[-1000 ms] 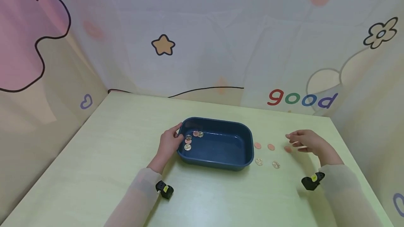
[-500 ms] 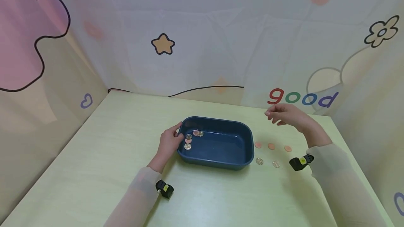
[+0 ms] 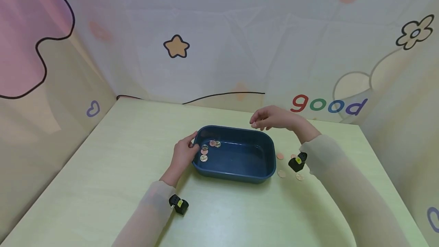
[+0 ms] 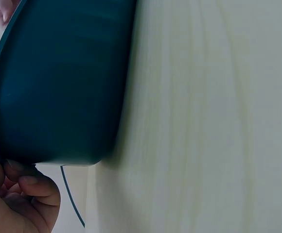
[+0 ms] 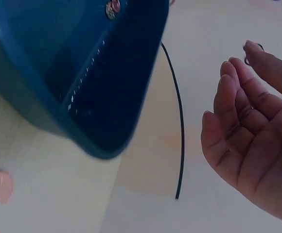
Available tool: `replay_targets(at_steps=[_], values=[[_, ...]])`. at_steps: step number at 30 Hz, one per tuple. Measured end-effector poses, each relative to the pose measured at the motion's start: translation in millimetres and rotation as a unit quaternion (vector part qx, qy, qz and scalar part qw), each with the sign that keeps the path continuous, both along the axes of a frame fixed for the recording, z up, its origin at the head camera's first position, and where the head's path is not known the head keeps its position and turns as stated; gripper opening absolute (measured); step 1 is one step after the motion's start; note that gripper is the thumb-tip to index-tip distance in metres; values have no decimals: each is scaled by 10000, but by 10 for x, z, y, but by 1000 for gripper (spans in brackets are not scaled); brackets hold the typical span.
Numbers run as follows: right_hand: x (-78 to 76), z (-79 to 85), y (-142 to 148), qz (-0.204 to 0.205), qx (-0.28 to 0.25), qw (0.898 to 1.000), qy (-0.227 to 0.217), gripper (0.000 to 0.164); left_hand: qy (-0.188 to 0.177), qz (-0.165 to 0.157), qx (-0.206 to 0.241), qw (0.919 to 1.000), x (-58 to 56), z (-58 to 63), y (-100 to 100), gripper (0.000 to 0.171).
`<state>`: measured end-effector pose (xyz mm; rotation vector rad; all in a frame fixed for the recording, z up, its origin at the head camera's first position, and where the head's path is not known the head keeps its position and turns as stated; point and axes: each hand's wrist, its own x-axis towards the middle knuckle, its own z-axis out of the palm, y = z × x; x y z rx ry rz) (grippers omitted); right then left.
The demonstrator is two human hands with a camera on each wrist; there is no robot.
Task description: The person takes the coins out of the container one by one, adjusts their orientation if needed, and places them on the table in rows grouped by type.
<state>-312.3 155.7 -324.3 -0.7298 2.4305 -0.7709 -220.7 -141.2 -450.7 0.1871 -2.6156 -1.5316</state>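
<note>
A dark blue rectangular tray (image 3: 240, 163) stands on the table. My left hand (image 3: 183, 155) grips its left end, with the thumb at the rim and fingers curled outside in the left wrist view. Several silver and copper-coloured coins (image 3: 204, 158) lie inside at the left end. My right hand (image 3: 271, 118) hovers at the tray's far right rim, thumb and forefinger close together. In the right wrist view no coin shows at these fingertips (image 5: 233, 65); I cannot tell whether they pinch one.
To the tray's right lie copper-coloured coins (image 3: 280, 156) and silver coins (image 3: 300, 177), some partly behind the right wrist camera (image 3: 297, 162) and sleeve. A printed cloth backdrop (image 3: 219, 48) rises at the table's (image 3: 137, 144) far edge.
My right hand has lifted from above the coins on the right and moved left to the tray's far right rim. My left hand and the tray stay in place.
</note>
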Motion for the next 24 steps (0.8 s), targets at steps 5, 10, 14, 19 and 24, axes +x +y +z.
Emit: replay_targets(at_steps=[5,10,14,19,24], values=[[-44,-102,-295,408,119,9990,-161,34,-117,-35,40,9999,-1,6,-1,55],[-95,-218,-540,696,228,9972,-171,35,-134,-14,61,9999,-5,4,3,55],[-119,-301,-707,853,142,9960,-203,33,-125,13,31,9999,-6,-1,2,54],[-137,-432,-896,965,179,9948,-264,30,-219,-25,94,9997,-3,2,-7,56],[-135,-569,-1071,1052,463,9930,-275,30,-232,-70,104,9997,-14,9,-16,57]])
